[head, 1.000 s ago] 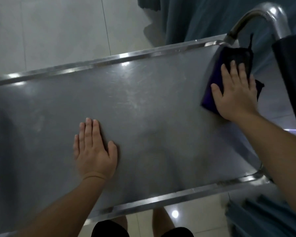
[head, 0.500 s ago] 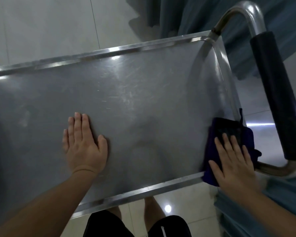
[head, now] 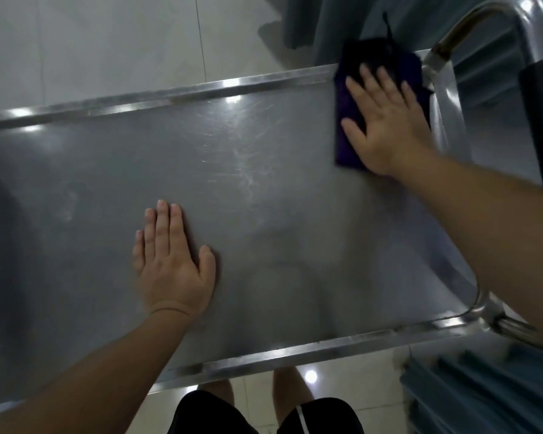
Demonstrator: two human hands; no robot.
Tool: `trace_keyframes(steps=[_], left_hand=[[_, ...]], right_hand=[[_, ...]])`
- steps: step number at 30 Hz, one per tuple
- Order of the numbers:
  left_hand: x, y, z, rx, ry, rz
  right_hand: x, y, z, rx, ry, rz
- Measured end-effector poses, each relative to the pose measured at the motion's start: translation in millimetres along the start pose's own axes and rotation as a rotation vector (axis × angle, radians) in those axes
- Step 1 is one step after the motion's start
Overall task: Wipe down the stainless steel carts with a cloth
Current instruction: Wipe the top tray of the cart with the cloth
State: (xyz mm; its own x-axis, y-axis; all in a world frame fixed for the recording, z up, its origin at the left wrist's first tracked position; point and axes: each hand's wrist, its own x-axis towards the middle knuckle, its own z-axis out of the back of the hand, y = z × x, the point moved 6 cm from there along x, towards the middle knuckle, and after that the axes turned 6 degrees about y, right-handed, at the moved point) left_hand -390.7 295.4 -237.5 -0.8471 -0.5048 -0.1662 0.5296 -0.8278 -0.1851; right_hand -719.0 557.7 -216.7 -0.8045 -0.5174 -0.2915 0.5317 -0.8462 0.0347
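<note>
Cart top, two hands, one cloth

Left hand (head: 173, 264): flat, fingers straight and together, palm down mid-shelf on the steel cart (head: 264, 198), well apart from the cloth
Right hand (head: 389, 120): fingers spread, pressing the dark purple cloth (head: 347, 120) at the far right corner, beside the handle (head: 483, 14)

No text, label, brand, number or sign can be read anywhere, neither on the scratched, dull grey stainless steel cart top (head: 264, 189) with its shiny raised rim, nor on the dark purple folded cloth (head: 348, 120), nor on the pale glossy floor tiles (head: 107, 42).
</note>
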Motion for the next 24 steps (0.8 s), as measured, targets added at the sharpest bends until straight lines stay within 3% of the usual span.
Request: trace_keyframes(steps=[6,15,19,24], left_hand=[[0,0,1,0.0,-0.018,0.006],[-2,-1,2,-0.022,-0.012,0.007],[-3,1,0,-0.018,-0.016,-0.007],[-1,2,-1,-0.015,-0.036,-0.002]], right_hand=[[16,7,4,0.037,-0.004,-0.047],[-167,49,-56,0.022,-0.007,0.01],[-253,69,-90,-0.019,0.074,0.102],[-240,80,-86,-0.071,0.105,0.234]])
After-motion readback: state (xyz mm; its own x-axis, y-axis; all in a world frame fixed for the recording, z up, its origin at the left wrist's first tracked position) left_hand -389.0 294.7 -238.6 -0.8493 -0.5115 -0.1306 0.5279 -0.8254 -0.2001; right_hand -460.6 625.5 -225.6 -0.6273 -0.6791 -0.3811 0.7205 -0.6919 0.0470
